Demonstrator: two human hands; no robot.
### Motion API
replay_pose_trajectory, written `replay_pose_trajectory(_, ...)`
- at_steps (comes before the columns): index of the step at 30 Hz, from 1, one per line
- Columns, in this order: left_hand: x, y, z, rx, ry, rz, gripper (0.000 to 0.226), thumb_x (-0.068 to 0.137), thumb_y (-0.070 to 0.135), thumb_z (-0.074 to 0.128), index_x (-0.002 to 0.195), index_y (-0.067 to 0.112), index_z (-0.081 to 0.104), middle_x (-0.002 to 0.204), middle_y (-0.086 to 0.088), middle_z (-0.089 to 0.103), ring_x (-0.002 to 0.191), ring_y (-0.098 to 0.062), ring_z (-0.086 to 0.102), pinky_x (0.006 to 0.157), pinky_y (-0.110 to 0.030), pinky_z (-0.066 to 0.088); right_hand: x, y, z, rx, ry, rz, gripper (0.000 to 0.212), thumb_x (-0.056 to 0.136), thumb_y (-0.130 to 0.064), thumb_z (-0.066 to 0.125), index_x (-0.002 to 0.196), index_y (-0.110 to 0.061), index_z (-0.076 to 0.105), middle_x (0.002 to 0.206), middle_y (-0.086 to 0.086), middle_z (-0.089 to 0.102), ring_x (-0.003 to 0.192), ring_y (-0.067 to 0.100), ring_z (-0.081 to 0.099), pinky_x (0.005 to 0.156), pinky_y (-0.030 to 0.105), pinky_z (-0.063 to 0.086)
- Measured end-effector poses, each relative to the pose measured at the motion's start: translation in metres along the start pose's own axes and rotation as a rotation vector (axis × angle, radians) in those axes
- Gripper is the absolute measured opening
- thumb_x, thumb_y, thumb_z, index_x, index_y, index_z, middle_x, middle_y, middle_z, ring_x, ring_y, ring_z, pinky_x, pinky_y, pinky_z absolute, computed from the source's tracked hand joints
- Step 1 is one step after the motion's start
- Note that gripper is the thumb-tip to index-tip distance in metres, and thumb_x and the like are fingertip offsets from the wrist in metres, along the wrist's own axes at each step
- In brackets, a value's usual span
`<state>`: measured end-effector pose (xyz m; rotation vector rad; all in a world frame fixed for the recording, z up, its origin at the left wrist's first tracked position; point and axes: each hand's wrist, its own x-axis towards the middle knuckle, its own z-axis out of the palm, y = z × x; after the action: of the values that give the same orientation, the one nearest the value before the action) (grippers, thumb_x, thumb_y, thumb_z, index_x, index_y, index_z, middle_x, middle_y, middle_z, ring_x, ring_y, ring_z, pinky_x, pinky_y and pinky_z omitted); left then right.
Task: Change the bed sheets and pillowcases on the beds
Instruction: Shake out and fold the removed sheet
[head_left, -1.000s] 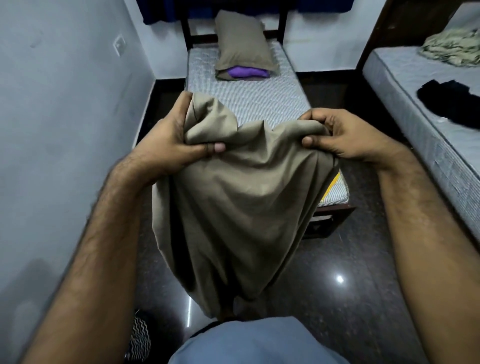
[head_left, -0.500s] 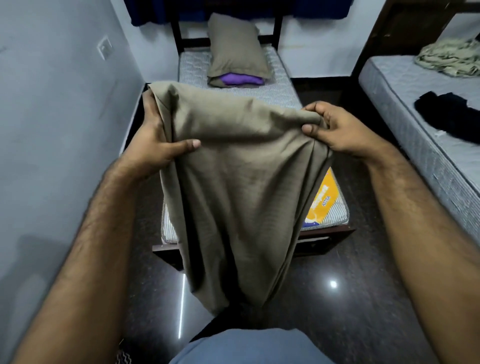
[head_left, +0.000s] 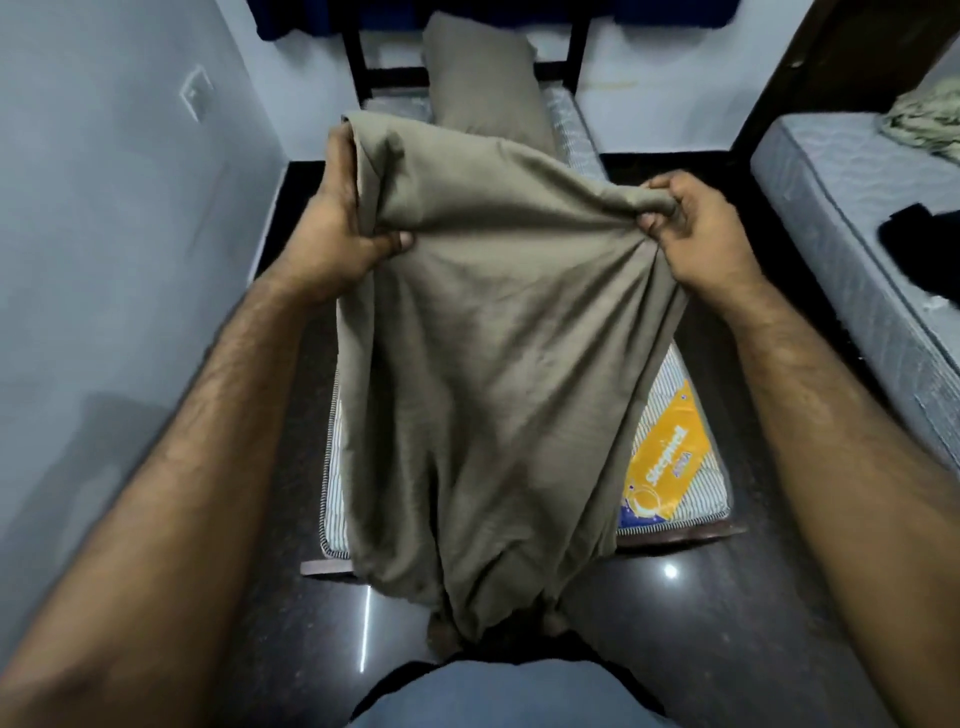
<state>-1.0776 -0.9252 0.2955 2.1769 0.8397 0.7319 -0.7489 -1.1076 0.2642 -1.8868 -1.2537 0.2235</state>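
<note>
Gripping a soft, creased olive-brown sheet (head_left: 498, 364): left hand (head_left: 332, 228) and right hand (head_left: 696, 228) bunching its top edge.

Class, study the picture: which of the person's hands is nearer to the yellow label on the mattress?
Right. The right hand grips the sheet above the yellow label, on the same side; the left hand holds the sheet's opposite edge, farther across the bed.

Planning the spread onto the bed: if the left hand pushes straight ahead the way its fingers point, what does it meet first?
Likely the pillow at the headboard; the left hand, gripping the sheet, points up the bare mattress. Depth is unclear.
</note>
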Motion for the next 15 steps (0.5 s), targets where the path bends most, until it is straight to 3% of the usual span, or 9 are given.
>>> replay_pose_trajectory(2, 0.011, -0.005, 0.004, -0.004, 0.028, -0.008, 0.114, 0.082, 0.013, 0.080, 0.160, 0.010, -0.004, 0.155, 0.011, 0.025, 0.144, -0.008, 0.028, 0.117, -0.019, 0.027, 0.026, 0.005, 0.001, 0.039, -0.025, -0.027, 0.027, 0.086, -0.027, 0.062, 0.112, -0.024, 0.062, 0.104, -0.004, 0.070, 0.100, 0.012, 0.065, 0.099, 0.045, 0.050)
replay_pose_trajectory(5, 0.028, -0.007, 0.001, 0.018, 0.130, -0.049, 0.115, 0.080, 0.024, 0.078, 0.161, 0.016, -0.002, 0.163, -0.001, 0.027, 0.148, -0.019, 0.031, 0.122, -0.040, 0.031, 0.064, 0.006, 0.004, 0.020, -0.054, -0.094, 0.022, 0.084, -0.032, 0.061, 0.103, -0.044, 0.059, 0.102, -0.010, 0.069, 0.102, 0.015, 0.065, 0.098, 0.047, 0.050)
replay_pose_trajectory(7, 0.040, -0.003, 0.000, 0.038, 0.175, -0.051, 0.112, 0.084, 0.018, 0.076, 0.160, 0.011, -0.006, 0.164, 0.000, 0.018, 0.149, -0.019, 0.025, 0.123, -0.040, 0.028, 0.086, 0.010, 0.007, 0.020, -0.041, -0.128, 0.024, 0.084, -0.032, 0.058, 0.099, -0.051, 0.055, 0.103, -0.012, 0.067, 0.104, 0.019, 0.065, 0.097, 0.046, 0.050)
replay_pose_trajectory(11, 0.063, -0.005, 0.004, 0.017, 0.240, -0.045, 0.107, 0.084, 0.015, 0.071, 0.158, 0.002, -0.004, 0.158, 0.006, 0.014, 0.148, -0.016, 0.019, 0.124, -0.040, 0.026, 0.117, 0.012, 0.024, -0.046, 0.005, -0.105, 0.028, 0.087, -0.024, 0.055, 0.114, -0.032, 0.057, 0.110, -0.006, 0.069, 0.106, 0.018, 0.064, 0.095, 0.038, 0.050)
replay_pose_trajectory(13, 0.072, -0.019, 0.007, -0.087, 0.244, -0.067, 0.097, 0.079, 0.010, 0.069, 0.156, 0.012, 0.011, 0.154, -0.003, 0.036, 0.141, -0.021, 0.040, 0.115, -0.048, 0.041, 0.122, 0.023, 0.030, -0.068, 0.030, -0.067, 0.030, 0.088, -0.021, 0.055, 0.117, -0.028, 0.058, 0.110, -0.006, 0.070, 0.105, 0.019, 0.064, 0.093, 0.033, 0.050)
replay_pose_trajectory(15, 0.074, -0.040, 0.018, -0.230, 0.254, -0.128, 0.075, 0.073, -0.002, 0.066, 0.133, 0.022, 0.029, 0.121, -0.011, 0.056, 0.107, -0.018, 0.062, 0.088, -0.048, 0.057, 0.117, 0.037, 0.039, -0.106, 0.035, -0.022, 0.030, 0.090, -0.018, 0.056, 0.118, -0.026, 0.059, 0.112, -0.003, 0.071, 0.106, 0.020, 0.065, 0.090, 0.027, 0.048)
